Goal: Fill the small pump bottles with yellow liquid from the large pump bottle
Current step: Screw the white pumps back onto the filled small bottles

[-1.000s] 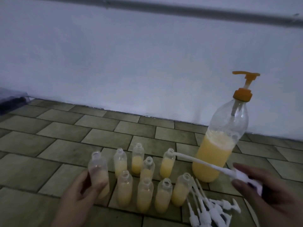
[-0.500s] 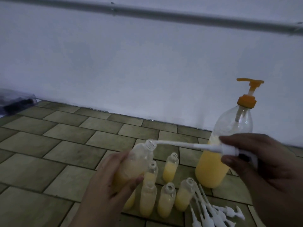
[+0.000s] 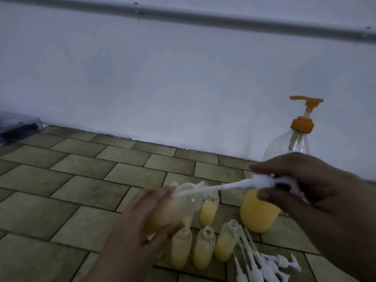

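Small pump bottle point(image 3: 173, 208), part-filled with yellow liquid, is held tilted above the tiled floor point(image 3: 81, 180), its neck toward the right. Left hand point(image 3: 140, 237) grips its body, fingers curled round the lower part and thumb across the front. A white pump head point(image 3: 262, 183) with its dip tube point(image 3: 213, 189) runs leftward to the bottle's neck; motion blur there prevents telling how far the tube has entered. Below and just right of the held bottle, further small bottles point(image 3: 204, 247) stand upright and uncapped on the floor, each with yellow liquid inside; several are partly hidden by the left hand. Loose white pump heads point(image 3: 264, 263) lie in a heap beside them, toward the floor's near edge. Right hand point(image 3: 309, 192) pinches the pump head between thumb and curled fingers. Behind it, near the wall point(image 3: 183, 88), the large pump bottle point(image 3: 260, 212) stands upright, orange pump point(image 3: 304, 115) fitted, yellow liquid in its lower part.
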Motion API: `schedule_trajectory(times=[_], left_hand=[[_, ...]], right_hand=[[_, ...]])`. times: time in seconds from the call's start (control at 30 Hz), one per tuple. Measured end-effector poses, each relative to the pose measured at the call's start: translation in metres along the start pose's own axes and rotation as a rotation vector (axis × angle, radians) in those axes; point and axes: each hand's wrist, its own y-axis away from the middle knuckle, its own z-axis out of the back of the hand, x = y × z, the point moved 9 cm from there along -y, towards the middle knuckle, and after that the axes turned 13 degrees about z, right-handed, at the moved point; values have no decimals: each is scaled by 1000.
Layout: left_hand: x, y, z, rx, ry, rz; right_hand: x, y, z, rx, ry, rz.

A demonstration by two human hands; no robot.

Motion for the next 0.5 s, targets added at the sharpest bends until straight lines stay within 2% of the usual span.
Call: schedule_trajectory(times=[0.1,0.17,0.2,0.3,0.33,0.37,0.5], left_hand=[[-17,1,-13,58,26,-33],[-16,1,-25,145,184,46],[-12,0,-31,184,302,107],[0,-1,-41,280,573,286],[2,-1,-44,314,635,325],[2,-1,-47,346,688,351],[-3,2,-54,414,828,410]], right_hand=[[2,-12,-29,22,-216,-120],[-5,-18,-45,-18,-371,-195],[-10,-20,-52,-37,-505,-249],[-21,-21,-67,-165,-1126,-383],[-22,-22,-67,-216,-1244,-395],[-22,-23,-67,-234,-1276,-377],[-24,-31,-64,-259,-1150,-275]])
